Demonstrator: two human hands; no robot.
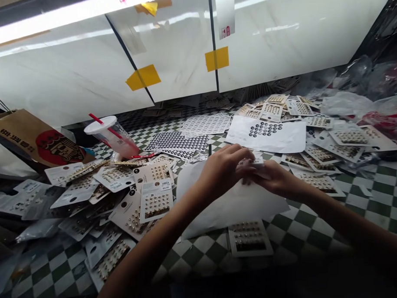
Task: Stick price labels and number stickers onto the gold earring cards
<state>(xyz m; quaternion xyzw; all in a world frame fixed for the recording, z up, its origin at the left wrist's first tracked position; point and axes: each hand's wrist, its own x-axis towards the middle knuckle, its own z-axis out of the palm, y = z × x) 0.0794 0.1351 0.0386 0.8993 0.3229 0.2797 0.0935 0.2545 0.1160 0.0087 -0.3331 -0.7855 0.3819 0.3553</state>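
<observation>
Here, left hand, right hand angled inward, both grips pinching small card above white sheet.

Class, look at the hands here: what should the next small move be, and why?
Probably lower the small white card between the left hand and right hand onto the white sheet beneath them: it lies directly under the hands, while the stud cards nearby sit in loose heaps.
</observation>
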